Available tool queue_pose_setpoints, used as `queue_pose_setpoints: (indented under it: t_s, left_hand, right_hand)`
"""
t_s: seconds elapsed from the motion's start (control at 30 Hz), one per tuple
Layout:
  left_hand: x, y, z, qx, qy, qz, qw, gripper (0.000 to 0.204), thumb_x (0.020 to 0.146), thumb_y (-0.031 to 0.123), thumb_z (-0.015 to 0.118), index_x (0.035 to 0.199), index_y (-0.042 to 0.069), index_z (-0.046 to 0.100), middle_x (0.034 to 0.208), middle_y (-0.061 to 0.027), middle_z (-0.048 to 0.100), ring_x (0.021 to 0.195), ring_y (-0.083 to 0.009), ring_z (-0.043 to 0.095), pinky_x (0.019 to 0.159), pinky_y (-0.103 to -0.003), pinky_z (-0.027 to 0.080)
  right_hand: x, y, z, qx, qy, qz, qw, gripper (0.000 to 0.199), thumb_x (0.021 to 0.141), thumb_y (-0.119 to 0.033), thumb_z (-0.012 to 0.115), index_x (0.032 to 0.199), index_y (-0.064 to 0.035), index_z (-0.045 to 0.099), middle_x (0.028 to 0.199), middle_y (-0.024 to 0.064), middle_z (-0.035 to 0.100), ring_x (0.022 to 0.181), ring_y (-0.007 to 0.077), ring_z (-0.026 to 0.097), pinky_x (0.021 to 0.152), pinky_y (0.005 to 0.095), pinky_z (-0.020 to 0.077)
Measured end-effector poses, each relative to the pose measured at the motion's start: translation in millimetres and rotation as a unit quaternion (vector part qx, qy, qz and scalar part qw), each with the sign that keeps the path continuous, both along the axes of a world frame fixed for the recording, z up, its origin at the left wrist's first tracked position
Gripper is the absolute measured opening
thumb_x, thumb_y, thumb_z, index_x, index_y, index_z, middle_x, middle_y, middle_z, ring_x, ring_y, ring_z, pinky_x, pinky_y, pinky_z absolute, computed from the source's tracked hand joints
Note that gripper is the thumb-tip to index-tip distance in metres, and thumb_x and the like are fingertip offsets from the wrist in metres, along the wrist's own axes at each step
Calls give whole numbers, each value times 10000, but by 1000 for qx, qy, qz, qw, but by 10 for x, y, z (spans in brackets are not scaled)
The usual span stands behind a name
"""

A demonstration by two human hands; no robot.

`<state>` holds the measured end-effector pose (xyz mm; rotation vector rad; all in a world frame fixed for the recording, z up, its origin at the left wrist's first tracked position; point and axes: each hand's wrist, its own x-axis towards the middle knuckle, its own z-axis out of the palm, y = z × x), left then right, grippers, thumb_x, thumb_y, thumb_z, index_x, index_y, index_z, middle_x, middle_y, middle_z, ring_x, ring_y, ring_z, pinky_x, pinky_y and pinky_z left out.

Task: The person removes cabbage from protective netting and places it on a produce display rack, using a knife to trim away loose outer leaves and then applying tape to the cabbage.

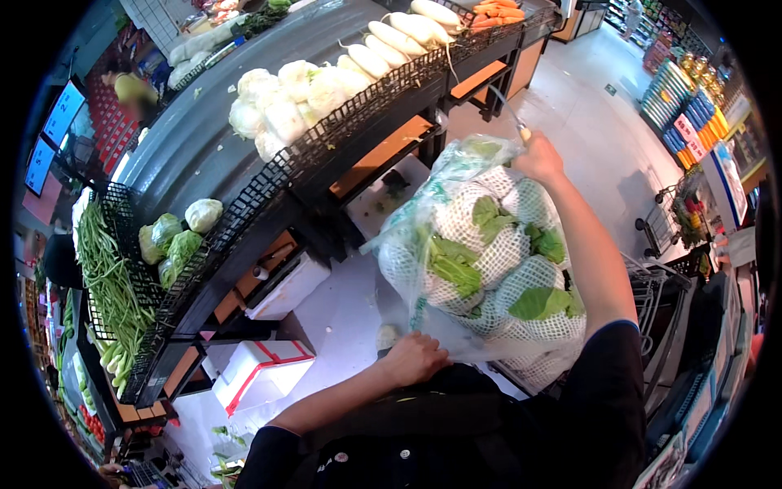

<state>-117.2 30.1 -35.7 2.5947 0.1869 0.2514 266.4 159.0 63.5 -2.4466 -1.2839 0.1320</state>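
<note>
Sweeping round from eight o'clock to one, a long produce stand (pixel 189 155) was edged with black mesh. Just off the centre, toward three o'clock, a clear plastic bag (pixel 460 167) was filled with round, leafy vegetables (pixel 493 265), each wrapped in white foam netting (green leaves were left poking out). At nine o'clock, green beans (pixel 114 261) were heaped in a long mound; at eleven, creamy-white heads (pixel 289 98) were piled against the mesh. Long white radishes (pixel 399 37) were laid out at twelve o'clock. Below the stand, between seven and eight, a white box (pixel 281 376) banded with red tape was set on the floor (pixel 346 306). Pale green cabbages (pixel 175 240) were clustered beside the beans, on the side toward the centre. At two o'clock the right hand (pixel 539 156) was clenched around a slim tool (pixel 513 116), whose metal length was pointed toward one, with bag film just beside the fist. At six the left hand (pixel 415 357) was curled tight on the bag's near edge. Carrots (pixel 495 13) were stacked at one o'clock, past the radishes.
</note>
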Motion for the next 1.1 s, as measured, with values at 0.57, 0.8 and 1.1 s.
queue_pose_setpoints:
  t_s: [0.57, 0.8, 1.1]
  left_hand:
    - [1123, 1092, 482, -186, -29, 385, 903, 781, 814, 250, 645, 1415, -63, 256, 1501, -256, 187, 1398, -383, 187, 1153, -422, 199]
    - [710, 1132, 111, -258, -122, 250, 925, 638, 809, 84, 604, 1374, -42, 338, 1494, -200, 208, 1405, -371, 183, 1137, -415, 240]
    - [586, 1216, -279, -62, -193, 142, 969, 592, 694, 17, 609, 1263, -65, 469, 1449, -226, 282, 1403, -368, 209, 1119, -416, 280]
  right_hand:
    - [-568, -713, -881, 118, 466, 45, 876, 478, 759, -146, 547, 1196, 45, 573, 905, 67, 613, 788, 170, 577, 704, 275, 462]
    - [-569, -751, -923, 91, 479, -33, 873, 572, 773, -115, 487, 1324, 40, 471, 808, 12, 512, 661, 116, 488, 599, 261, 389]
    - [-694, -754, -933, 131, 428, -70, 891, 526, 764, -82, 464, 1283, 0, 498, 929, 60, 544, 717, 123, 464, 629, 276, 387]
